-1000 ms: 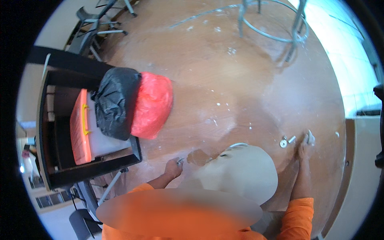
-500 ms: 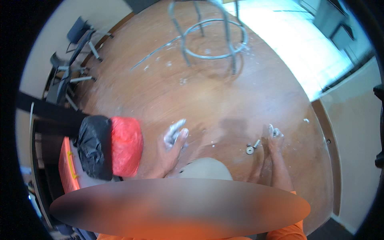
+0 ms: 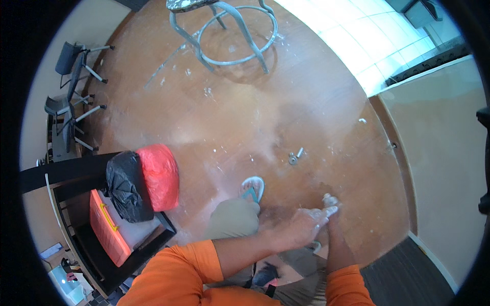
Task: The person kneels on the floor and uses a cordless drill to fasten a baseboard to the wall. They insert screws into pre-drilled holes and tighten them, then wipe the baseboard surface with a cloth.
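Note:
My left hand (image 3: 311, 222), its fingertips white with powder, reaches across and overlaps my right hand (image 3: 329, 201) low on the right; whether they touch is unclear. Both have curled or pressed-together fingers; what they hold, if anything, is too hidden to tell. Just above them on the brown floor (image 3: 240, 117) lie small round metal parts (image 3: 293, 159) and a short pale cylinder (image 3: 300, 152). My sandalled foot (image 3: 252, 187) and bent khaki-clad knee (image 3: 232, 217) are left of the hands.
Black (image 3: 127, 186) and red bags (image 3: 159, 176) with an orange-lidded bin (image 3: 109, 227) occupy a dark open-framed furniture piece (image 3: 76, 209). Folded chairs (image 3: 69, 112) line the left wall. A paint-spattered metal stool (image 3: 245, 35) stands ahead. A wall (image 3: 444, 153) and white tiles (image 3: 352, 30) are right.
My left hand has swung from the left, beside the knee, across to my right hand. The view has shifted; the bags, small metal parts and stool appear undisturbed.

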{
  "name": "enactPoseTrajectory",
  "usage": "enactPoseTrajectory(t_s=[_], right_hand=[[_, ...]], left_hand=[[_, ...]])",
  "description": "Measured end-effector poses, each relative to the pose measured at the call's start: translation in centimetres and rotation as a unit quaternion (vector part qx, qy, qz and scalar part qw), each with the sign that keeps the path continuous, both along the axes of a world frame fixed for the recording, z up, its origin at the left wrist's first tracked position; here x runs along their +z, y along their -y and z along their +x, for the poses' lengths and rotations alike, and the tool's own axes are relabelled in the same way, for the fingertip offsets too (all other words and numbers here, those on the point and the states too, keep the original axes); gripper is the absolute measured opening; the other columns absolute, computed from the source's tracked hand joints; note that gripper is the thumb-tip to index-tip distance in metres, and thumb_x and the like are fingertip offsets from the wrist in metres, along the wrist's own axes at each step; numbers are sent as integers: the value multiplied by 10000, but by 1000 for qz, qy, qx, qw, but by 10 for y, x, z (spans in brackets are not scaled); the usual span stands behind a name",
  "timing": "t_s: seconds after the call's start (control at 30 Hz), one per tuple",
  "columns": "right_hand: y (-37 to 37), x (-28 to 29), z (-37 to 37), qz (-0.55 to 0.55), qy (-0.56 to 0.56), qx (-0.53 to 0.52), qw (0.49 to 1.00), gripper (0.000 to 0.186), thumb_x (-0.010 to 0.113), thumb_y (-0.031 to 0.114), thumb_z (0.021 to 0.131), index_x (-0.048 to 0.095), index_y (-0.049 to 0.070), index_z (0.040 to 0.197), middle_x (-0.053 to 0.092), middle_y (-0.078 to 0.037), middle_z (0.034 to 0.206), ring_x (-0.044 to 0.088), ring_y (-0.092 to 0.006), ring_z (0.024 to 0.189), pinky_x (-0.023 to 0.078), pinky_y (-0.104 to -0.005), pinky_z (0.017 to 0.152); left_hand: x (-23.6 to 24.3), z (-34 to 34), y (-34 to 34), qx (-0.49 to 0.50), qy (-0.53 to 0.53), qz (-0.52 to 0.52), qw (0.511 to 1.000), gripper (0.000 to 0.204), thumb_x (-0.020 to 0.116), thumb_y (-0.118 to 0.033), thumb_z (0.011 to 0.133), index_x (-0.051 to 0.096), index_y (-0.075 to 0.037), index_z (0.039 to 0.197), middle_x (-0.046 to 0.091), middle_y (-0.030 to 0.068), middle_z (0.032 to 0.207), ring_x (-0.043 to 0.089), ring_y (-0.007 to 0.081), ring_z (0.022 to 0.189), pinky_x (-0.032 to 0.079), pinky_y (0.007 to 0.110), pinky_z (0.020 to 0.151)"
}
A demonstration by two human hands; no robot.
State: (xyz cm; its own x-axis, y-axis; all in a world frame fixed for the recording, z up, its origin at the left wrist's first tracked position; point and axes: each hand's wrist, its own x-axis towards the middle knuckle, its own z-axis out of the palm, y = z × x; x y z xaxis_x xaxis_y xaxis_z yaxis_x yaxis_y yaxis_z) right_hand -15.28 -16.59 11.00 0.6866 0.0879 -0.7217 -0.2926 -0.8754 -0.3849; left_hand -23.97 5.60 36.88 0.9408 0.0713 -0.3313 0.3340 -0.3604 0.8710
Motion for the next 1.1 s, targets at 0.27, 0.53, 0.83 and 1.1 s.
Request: enactPoseTrajectory(t_s=[0.27,0.53,0.83,1.1], right_hand=[[25,203,-165,167,-56,118,977,149,645,109,825,613,-27,878,643,-172,812,644,-322,778,486,-489,700],[84,323,-111,129,-6,289,949,190,639,168,856,668,-15,815,674,-162,697,642,-292,629,503,-443,621],[167,355,77,-22,74,475,877,263,657,158,869,698,-32,1047,730,-212,907,708,-379,799,567,-448,733],[70,450,-52,144,-98,131,976,128,650,48,847,691,-14,951,683,-110,772,690,-231,691,553,-353,590]], left_hand=[[10,-54,36,106,-48,7,993,350,565,-203,990,633,-109,1321,707,200,1058,688,398,933,540,495,817],[168,-201,37,318,-17,91,944,304,592,-192,961,693,-96,1231,692,169,1074,675,389,952,540,472,829],[352,-427,71,695,-173,129,686,408,620,-355,974,702,-16,1185,718,218,1089,695,383,986,537,450,858],[344,-666,20,935,40,49,349,193,672,-173,936,728,9,965,731,95,843,664,174,643,528,386,615]])
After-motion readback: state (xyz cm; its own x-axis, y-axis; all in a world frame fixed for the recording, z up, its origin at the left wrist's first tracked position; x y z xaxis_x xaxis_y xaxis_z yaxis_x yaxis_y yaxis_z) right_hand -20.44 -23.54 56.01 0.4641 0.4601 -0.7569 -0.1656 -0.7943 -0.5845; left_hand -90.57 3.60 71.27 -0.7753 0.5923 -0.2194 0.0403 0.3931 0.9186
